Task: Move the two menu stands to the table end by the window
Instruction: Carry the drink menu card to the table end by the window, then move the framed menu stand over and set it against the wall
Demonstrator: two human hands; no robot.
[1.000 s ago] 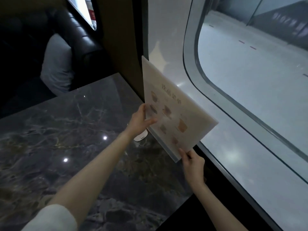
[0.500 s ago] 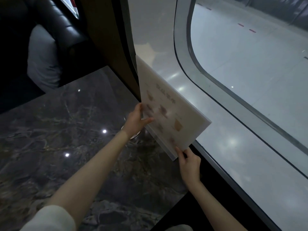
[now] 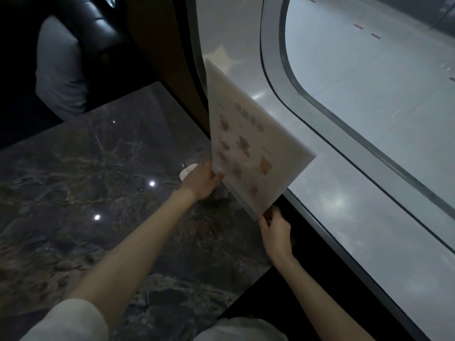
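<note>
A pale menu stand (image 3: 248, 141) with small food pictures stands upright at the window end of the dark marble table (image 3: 86, 193), its top leaning toward the glass. My left hand (image 3: 200, 182) grips its lower left edge. My right hand (image 3: 275, 230) pinches its lower right corner at the table's edge. Only one board face shows; whether a second stand sits behind it I cannot tell.
A small white round object (image 3: 187, 171) lies on the table just behind my left hand. The curved window frame (image 3: 278, 77) runs along the right. A black padded seat (image 3: 103, 28) with a grey cushion (image 3: 60, 70) stands beyond the table's far edge.
The menu stand has shifted slightly left and down in view along the window side, both hands keeping their grip. The camera has tilted and drifted.
</note>
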